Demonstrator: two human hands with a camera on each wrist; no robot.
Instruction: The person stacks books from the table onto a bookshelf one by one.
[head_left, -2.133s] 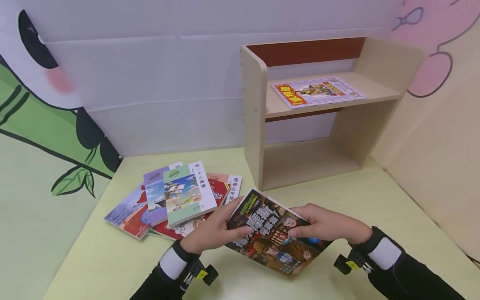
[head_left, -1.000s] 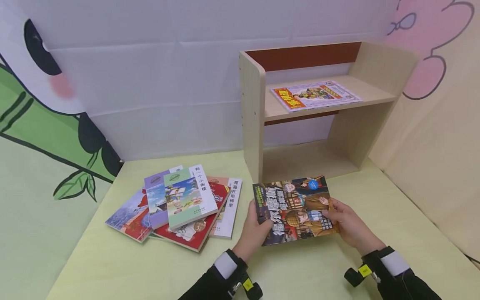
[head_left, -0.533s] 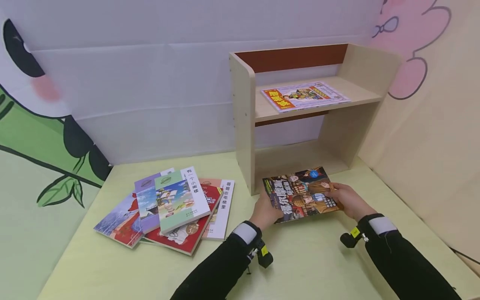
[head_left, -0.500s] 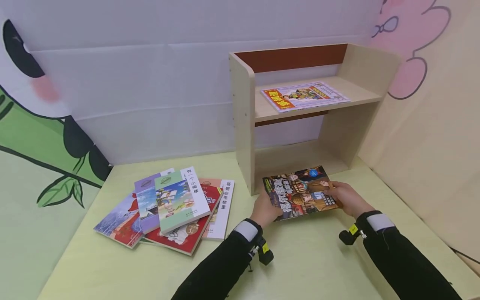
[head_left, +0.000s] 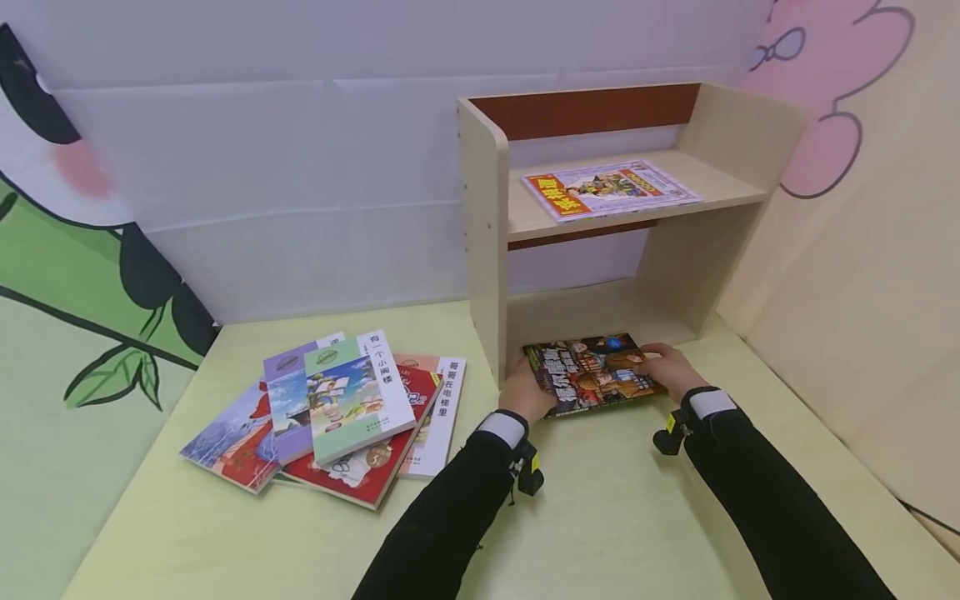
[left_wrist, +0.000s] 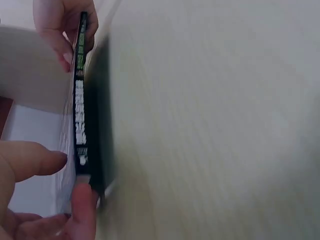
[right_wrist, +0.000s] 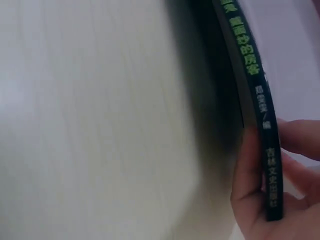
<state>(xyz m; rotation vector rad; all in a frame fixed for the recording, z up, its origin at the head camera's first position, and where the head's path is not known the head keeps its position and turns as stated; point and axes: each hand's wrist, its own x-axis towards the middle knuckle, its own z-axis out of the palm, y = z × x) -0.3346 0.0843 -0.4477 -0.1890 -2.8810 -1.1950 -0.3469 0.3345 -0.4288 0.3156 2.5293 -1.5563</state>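
A dark illustrated book (head_left: pixel 592 373) lies flat between my two hands at the front of the bookshelf's lower compartment. My left hand (head_left: pixel 527 393) grips its left end, and my right hand (head_left: pixel 666 370) pinches its right end. In the left wrist view the black spine (left_wrist: pixel 80 107) shows, with a thumb and fingers on either side of the near end. The right wrist view shows the same spine (right_wrist: pixel 265 115) held between thumb and fingers, a shadow beside it on the table. The wooden bookshelf (head_left: pixel 486 242) has two levels; a purple-and-yellow book (head_left: pixel 611 190) lies on the upper one.
To the left, several books lie in an overlapping pile, with a green-and-white book (head_left: pixel 360 396) on top, a red one (head_left: pixel 356 475) below and a white-edged one (head_left: pixel 438 417) at the right. A wall (head_left: pixel 862 292) rises beyond the shelf's right side.
The dark book was turned from a slant to lie lengthwise, then moved forward and lower, toward the shelf's bottom compartment. Both hands moved forward with it. The book pile stayed put.
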